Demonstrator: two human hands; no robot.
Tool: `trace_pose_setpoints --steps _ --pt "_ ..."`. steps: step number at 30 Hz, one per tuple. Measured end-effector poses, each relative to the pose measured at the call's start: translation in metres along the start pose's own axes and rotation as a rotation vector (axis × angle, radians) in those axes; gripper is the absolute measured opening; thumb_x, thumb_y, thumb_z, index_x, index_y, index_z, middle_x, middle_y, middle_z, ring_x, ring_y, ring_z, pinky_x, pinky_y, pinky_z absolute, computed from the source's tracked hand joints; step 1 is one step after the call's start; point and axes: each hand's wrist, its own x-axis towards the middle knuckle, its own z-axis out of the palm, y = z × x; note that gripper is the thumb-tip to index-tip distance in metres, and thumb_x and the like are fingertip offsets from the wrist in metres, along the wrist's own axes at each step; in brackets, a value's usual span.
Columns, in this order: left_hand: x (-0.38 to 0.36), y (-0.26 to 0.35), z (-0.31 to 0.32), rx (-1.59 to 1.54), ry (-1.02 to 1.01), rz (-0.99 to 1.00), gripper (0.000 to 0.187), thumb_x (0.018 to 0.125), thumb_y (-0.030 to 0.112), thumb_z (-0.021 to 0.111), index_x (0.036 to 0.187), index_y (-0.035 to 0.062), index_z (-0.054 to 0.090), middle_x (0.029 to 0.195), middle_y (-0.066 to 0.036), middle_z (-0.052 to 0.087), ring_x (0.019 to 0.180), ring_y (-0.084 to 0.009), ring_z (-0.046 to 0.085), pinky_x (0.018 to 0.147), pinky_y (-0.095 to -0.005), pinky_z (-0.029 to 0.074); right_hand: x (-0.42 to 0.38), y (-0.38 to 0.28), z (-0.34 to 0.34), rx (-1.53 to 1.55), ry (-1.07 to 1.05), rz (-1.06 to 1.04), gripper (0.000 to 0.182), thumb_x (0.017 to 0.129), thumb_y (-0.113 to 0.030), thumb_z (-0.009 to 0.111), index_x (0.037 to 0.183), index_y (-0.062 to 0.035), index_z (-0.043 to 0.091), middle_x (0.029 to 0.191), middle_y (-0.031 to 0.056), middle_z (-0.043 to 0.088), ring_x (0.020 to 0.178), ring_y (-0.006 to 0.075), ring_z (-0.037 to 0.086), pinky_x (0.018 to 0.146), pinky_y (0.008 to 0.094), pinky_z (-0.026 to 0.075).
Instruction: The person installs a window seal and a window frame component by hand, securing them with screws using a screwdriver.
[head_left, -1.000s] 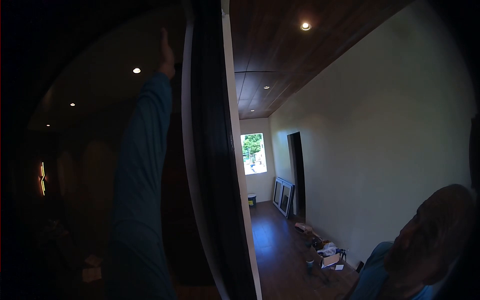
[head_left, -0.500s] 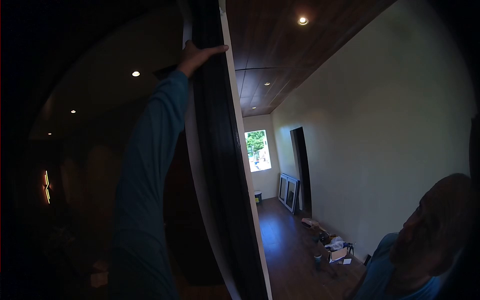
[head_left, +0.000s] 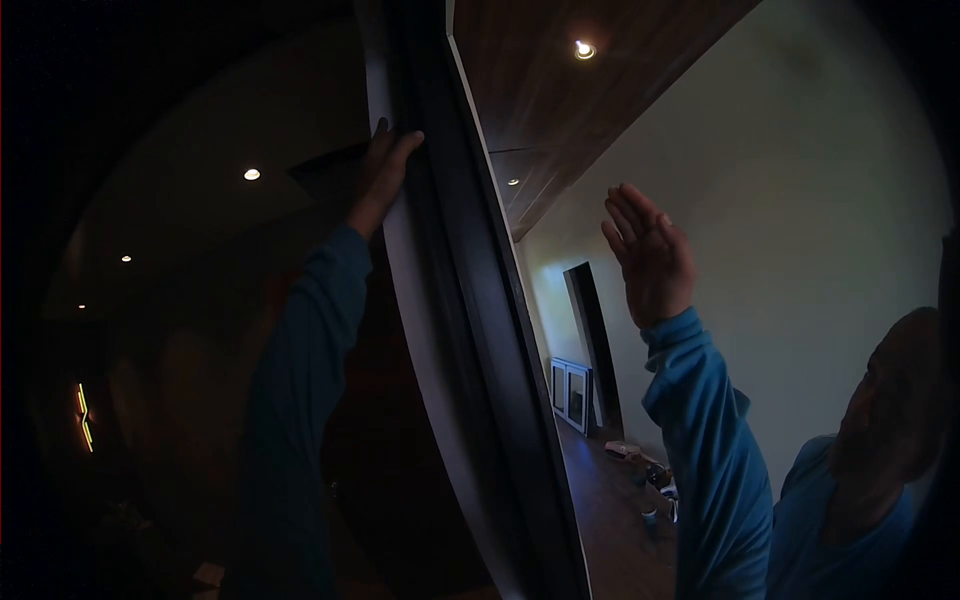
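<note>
A tall dark door frame (head_left: 455, 230) with pale edges runs from top to bottom through the middle of the head view, leaning in the picture. High on its left edge is my left hand (head_left: 383, 178), gripping it with one digit over the dark face; the other fingers are partly hidden. To the right of the frame, my right hand (head_left: 655, 262) is raised in the air. Its fingers are stretched out, the palm is bare, and it touches nothing. Both my arms wear long blue-green sleeves.
Another person in a blue shirt (head_left: 850, 500) stands close at the right. Beyond are a pale wall (head_left: 800, 220), a dark doorway (head_left: 592, 340), a window frame (head_left: 571, 393) leaning there, and assorted items (head_left: 650, 475) on the floor. The left room is dim.
My right hand has come up into view beside the frame. My left hand appears lower on the frame, its thumb less spread. The view has shifted, and the far window is now hidden.
</note>
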Motion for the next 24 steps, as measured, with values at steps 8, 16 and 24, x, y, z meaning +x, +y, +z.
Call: trace_pose_setpoints --steps 8,16,24 --pt "0.014 -0.017 -0.002 -0.079 -0.044 -0.028 0.063 0.080 0.043 0.055 0.120 -0.0043 0.055 0.149 -0.025 0.023 0.133 -0.0319 0.032 0.106 -0.0314 0.026 0.041 0.109 0.081 0.019 -0.272 -0.179 0.087 0.085 -0.046 0.051 0.145 0.0058 0.015 0.152 0.0223 0.016 0.143 0.0305 0.010 0.114 0.0334 0.008" --pt "0.000 0.000 0.002 -0.235 -0.023 -0.170 0.041 0.081 0.035 0.056 0.101 -0.0002 0.060 0.109 -0.012 0.058 0.100 -0.0201 0.053 0.089 -0.0281 0.039 0.039 0.093 0.085 0.092 -0.322 -0.146 0.096 0.083 -0.048 0.054 0.144 0.0086 0.007 0.151 0.0263 0.013 0.143 0.0305 0.009 0.113 0.0335 0.011" --pt "0.005 -0.008 0.000 -0.271 -0.003 -0.185 0.032 0.081 0.033 0.056 0.092 0.0025 0.062 0.089 -0.006 0.059 0.085 -0.0154 0.055 0.078 -0.0268 0.042 0.028 0.095 0.084 -0.057 -0.414 -0.109 0.088 0.086 -0.038 0.056 0.144 0.0086 0.009 0.150 0.0290 0.014 0.142 0.0304 0.015 0.113 0.0349 0.015"
